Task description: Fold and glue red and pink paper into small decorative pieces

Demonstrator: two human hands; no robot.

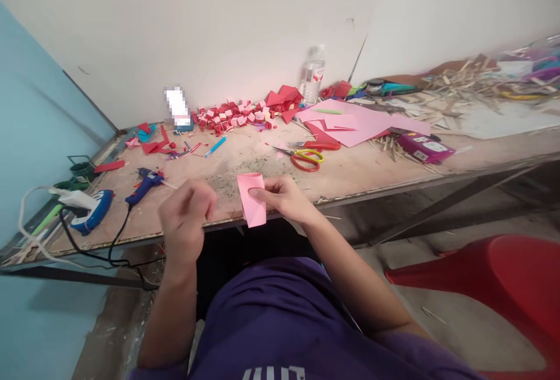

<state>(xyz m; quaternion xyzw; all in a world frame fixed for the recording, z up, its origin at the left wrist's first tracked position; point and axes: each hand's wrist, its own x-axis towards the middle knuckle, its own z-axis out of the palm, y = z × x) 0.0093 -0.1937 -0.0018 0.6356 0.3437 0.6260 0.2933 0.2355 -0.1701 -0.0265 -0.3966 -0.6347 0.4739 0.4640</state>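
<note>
Centrally, a folded pink paper piece [254, 212] is held upright at the front edge of the workbench [345, 181], gripped between the thumb and fingers of the right hand [284, 198]. The left hand [187, 212] is raised beside it, well clear of the paper, with its fingers curled into a fist; because the hand is blurred, it cannot be told whether anything is enclosed. Scissors with yellow and red handles [307, 161] are laid just beyond the right hand, and a red-handled cutter [321, 146] is placed directly behind them. Larger pink sheets [365, 129] are spread farther back to the right. A pile of small red and pink blocks [236, 117] is heaped near the wall. To the left, a blue glue gun [145, 186] is rested on the bench, and a blue power strip [94, 213] is positioned near the bench's left end.
</note>
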